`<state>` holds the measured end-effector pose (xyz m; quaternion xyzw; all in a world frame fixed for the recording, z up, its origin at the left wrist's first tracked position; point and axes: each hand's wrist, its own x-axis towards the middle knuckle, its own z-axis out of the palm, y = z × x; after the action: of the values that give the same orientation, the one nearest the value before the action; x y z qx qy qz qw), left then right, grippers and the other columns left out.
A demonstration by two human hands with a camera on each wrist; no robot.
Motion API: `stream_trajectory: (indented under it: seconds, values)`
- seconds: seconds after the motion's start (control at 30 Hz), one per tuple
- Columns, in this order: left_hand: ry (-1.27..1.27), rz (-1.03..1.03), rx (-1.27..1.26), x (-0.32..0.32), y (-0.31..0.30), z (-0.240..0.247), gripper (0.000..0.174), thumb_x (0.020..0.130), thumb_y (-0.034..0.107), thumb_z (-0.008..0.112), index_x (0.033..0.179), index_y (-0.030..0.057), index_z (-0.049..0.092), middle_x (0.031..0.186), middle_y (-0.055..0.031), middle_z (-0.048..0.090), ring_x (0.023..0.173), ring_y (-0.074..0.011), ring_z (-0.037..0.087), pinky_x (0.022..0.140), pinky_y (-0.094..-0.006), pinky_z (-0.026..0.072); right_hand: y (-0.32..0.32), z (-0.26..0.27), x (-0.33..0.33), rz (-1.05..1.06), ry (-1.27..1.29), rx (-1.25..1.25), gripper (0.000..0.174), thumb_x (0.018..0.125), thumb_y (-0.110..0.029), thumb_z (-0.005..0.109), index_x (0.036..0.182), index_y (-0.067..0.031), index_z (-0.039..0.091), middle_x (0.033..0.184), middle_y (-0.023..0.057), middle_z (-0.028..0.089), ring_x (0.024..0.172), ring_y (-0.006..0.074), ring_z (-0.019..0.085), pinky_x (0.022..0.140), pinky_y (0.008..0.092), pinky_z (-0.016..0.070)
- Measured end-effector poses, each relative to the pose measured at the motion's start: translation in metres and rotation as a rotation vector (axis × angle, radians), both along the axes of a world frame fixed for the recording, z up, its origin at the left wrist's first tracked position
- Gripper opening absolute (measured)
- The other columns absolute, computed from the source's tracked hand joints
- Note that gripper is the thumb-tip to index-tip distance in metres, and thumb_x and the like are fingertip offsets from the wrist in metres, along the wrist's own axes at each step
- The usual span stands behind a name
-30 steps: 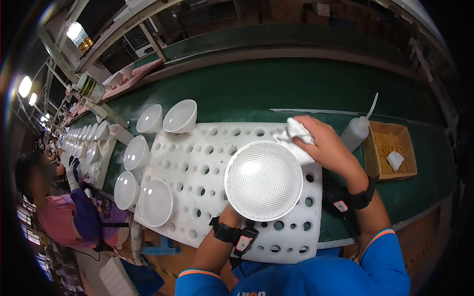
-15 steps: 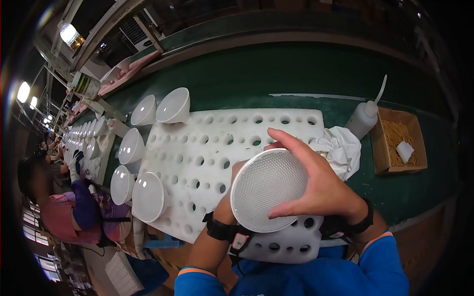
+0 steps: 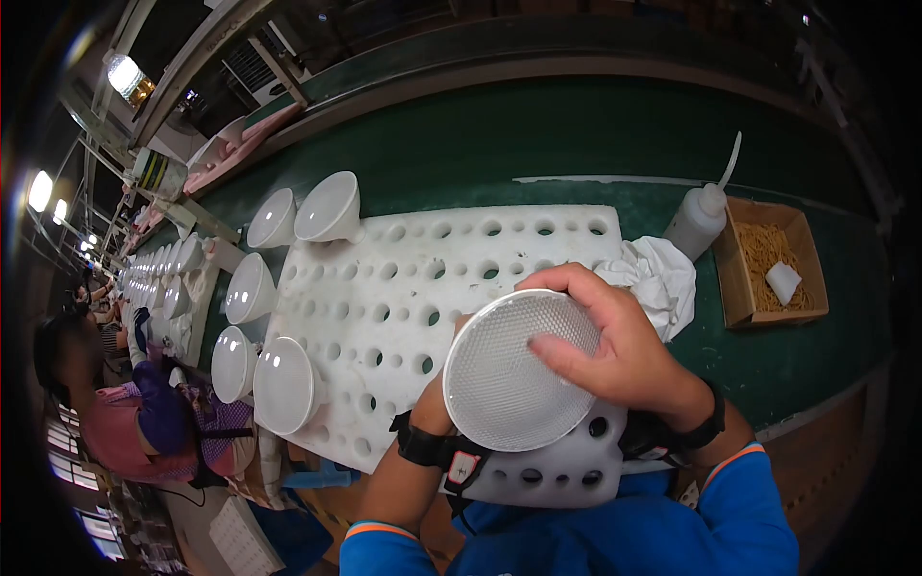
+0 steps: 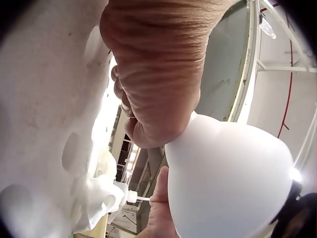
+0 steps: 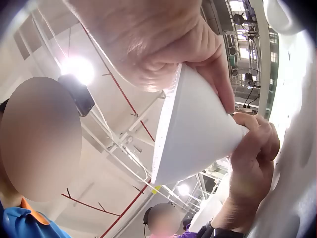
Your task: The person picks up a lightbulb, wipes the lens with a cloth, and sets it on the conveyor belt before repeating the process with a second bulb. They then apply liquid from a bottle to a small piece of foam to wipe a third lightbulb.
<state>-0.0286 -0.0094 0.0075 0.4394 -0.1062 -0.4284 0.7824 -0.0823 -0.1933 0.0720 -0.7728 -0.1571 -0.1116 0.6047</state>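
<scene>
A white reflector lamp bulb (image 3: pixel 490 394) with a dimpled round face is held over the foam board, its face turned up. My left hand (image 5: pixel 255 163) grips the narrow neck from below, as the right wrist view shows; in the head view the lamp mostly hides that hand. My right hand (image 3: pixel 629 350) holds the lamp by its right side, thumb over the dimpled face and fingers round the rim onto the smooth white back. A crumpled white cloth (image 3: pixel 663 288) lies on the board's right edge, just beyond the right hand.
The white foam board (image 3: pixel 336 288) has rows of holes. Several similar lamps (image 3: pixel 285 384) stand along its left side. At right are a spouted bottle (image 3: pixel 696 226) and a cardboard box (image 3: pixel 727 288) of yellowish strands. Another person (image 3: pixel 125 422) sits at left.
My right hand has let go of the white cloth and come to the lamp. Its thumb has since closed in over the lamp's face. The lamp now tilts more in the left hand.
</scene>
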Motion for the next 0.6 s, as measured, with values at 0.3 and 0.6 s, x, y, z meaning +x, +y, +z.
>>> stream_trajectory:
  seconds: [0.3,0.6]
  values:
    - [-0.197,0.029,0.056,0.004,-0.009,0.01,0.035,0.09,0.016,0.057,0.121,0.0006,0.054,0.11,-0.0135,0.062,0.095,-0.0219,0.064,0.078,-0.0314,0.0565,-0.006,0.003,0.002,0.095,0.201,0.11,0.041,0.078,-0.015,0.066,0.113,-0.0011,0.05,0.104,0.011,0.059,0.099,0.0192,0.058,0.087,0.0325,0.0453]
    - [0.228,0.121,-0.099,-0.006,-0.013,0.023,0.029,0.087,0.008,0.061,0.114,-0.0016,0.059,0.1,-0.0122,0.067,0.086,-0.0206,0.068,0.071,-0.0294,0.0588,-0.003,0.008,-0.003,0.087,0.198,0.052,0.036,0.085,-0.018,0.063,0.115,-0.0009,0.052,0.109,0.0091,0.058,0.103,0.017,0.055,0.091,0.0314,0.0434]
